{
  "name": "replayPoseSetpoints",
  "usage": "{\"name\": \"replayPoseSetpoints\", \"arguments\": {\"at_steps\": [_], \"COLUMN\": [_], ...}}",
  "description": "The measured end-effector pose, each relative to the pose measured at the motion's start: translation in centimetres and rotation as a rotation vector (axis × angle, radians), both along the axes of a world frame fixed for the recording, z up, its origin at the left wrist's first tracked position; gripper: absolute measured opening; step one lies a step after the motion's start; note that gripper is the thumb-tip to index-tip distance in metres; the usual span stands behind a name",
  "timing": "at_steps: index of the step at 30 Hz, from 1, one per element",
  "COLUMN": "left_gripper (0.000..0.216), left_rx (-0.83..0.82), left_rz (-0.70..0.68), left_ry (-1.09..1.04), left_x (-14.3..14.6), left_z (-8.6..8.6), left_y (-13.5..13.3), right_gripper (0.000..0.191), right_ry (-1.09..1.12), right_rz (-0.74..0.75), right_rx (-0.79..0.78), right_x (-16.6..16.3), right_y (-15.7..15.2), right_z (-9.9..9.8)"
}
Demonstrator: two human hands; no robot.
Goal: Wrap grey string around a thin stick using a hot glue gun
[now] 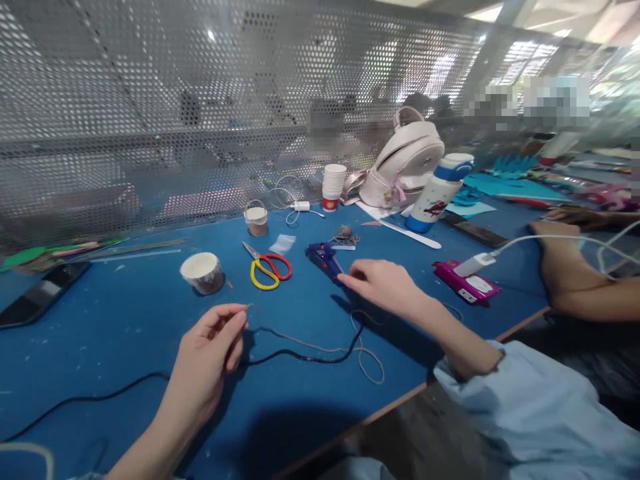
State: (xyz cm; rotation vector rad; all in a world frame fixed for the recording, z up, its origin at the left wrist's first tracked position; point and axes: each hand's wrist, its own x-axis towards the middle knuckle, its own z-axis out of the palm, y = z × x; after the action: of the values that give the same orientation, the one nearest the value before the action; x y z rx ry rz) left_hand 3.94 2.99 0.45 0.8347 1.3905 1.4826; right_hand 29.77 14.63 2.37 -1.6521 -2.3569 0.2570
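Note:
My left hand (210, 350) is closed in a pinch, and a short thin tip shows above its fingertips. A thin grey string (310, 346) runs rightward from beside these fingers and loops on the blue table. My right hand (383, 283) has its fingers closed at the handle end of a blue hot glue gun (324, 257), which lies on the table with its nozzle to the left. Its black cable (315, 361) passes under the left hand. Scissors (267, 268) with one yellow and one red handle lie between the hands, beyond them.
A white-topped cup (203, 273) and a smaller handled one (257, 221) stand behind the left hand. Stacked paper cups (333, 187), a backpack (405, 163) and a bottle (440, 193) line the back. A pink power strip (465, 283) sits near another person's arm (575, 273).

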Motion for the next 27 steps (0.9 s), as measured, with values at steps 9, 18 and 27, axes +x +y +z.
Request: {"name": "replayPoseSetpoints", "arguments": {"at_steps": [9,18,27], "left_gripper": [0.024,0.03,0.029], "left_rx": [0.0,-0.048,-0.033], "left_rz": [-0.006,0.028,0.054], "left_ry": [0.026,0.198,0.247], "left_x": [0.0,-0.5,-0.6], "left_z": [-0.2,-0.6,-0.5], "left_y": [0.2,-0.1,-0.2], "right_gripper": [0.025,0.02,0.019], "right_ry": [0.455,0.745,0.583], "right_rz": [0.099,0.261,0.552], "right_rx": [-0.217,-0.463,-0.188], "right_x": [-3.1,-3.6,-5.5], "right_y": [7.0,0.2,-5.0], "right_z": [-4.6,-0.4,0.6]}}
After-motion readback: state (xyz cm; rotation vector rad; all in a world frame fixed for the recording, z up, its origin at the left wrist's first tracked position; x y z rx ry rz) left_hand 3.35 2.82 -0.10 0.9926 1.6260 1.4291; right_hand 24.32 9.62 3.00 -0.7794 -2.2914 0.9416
